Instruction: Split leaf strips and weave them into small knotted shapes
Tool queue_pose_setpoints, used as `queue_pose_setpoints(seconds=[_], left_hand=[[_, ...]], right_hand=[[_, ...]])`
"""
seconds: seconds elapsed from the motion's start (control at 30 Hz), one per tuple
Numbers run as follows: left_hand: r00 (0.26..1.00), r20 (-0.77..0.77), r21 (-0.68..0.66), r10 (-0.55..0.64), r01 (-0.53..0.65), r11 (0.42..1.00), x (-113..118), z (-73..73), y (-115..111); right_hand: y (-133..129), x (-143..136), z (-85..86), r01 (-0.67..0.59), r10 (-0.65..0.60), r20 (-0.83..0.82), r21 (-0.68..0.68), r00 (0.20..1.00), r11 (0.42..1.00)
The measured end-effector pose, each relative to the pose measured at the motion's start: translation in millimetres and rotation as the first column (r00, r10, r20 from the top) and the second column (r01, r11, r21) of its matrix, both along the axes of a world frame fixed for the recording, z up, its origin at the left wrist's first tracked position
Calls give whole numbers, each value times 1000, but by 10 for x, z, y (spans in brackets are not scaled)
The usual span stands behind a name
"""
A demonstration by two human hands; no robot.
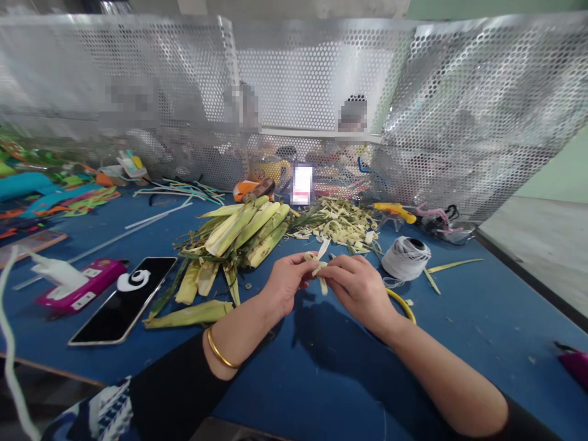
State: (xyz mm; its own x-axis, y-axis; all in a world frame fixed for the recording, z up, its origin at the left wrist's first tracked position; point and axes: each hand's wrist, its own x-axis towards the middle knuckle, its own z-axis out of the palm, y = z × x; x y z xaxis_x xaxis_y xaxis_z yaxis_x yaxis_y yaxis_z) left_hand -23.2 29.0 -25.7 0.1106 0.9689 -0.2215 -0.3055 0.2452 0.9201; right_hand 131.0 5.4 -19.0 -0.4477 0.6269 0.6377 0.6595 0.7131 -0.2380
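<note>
Near the middle of the head view, my left hand (290, 277) and my right hand (357, 286) meet above the blue table. Both pinch a small pale piece of folded husk strip (323, 286), one end pointing up and one hanging down between the fingers. Just left of my hands lies a bundle of yellow-green corn husks (250, 229), with a loose husk (190, 314) in front. Behind my hands spreads a heap of pale husk scraps (344, 220). A spool of white thread (407, 258) stands right of my right hand.
On the left of the blue table (459, 343) are a black phone (124, 300) and a magenta power strip (87, 285) with a white plug and cable. Yellow snips (395, 212) lie at the back right. A perforated metal screen (303, 79) stands behind; people show through it.
</note>
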Motion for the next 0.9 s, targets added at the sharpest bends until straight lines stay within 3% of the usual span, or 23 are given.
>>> queue_pose_setpoints(seconds=[0.07, 0.2, 0.5, 0.77, 0.9], left_hand=[[999, -40, 36, -35, 36, 999, 11, 22, -26], [992, -56, 65, -118, 121, 991, 22, 78, -70], [958, -89, 112, -271, 280, 953, 18, 44, -82], [951, -76, 27, -299, 302, 953, 35, 93, -113], [963, -125, 74, -240, 251, 965, 70, 56, -132]], right_hand=[[3, 3, -4, 40, -38, -30, 50, 999, 998], [23, 6, -2, 112, -128, -165, -100, 978, 989], [26, -5, -56, 274, -295, -108, -176, 949, 945], [8, -57, -87, 402, -449, -68, -342, 891, 849], [23, -66, -105, 352, -437, -127, -414, 891, 839]])
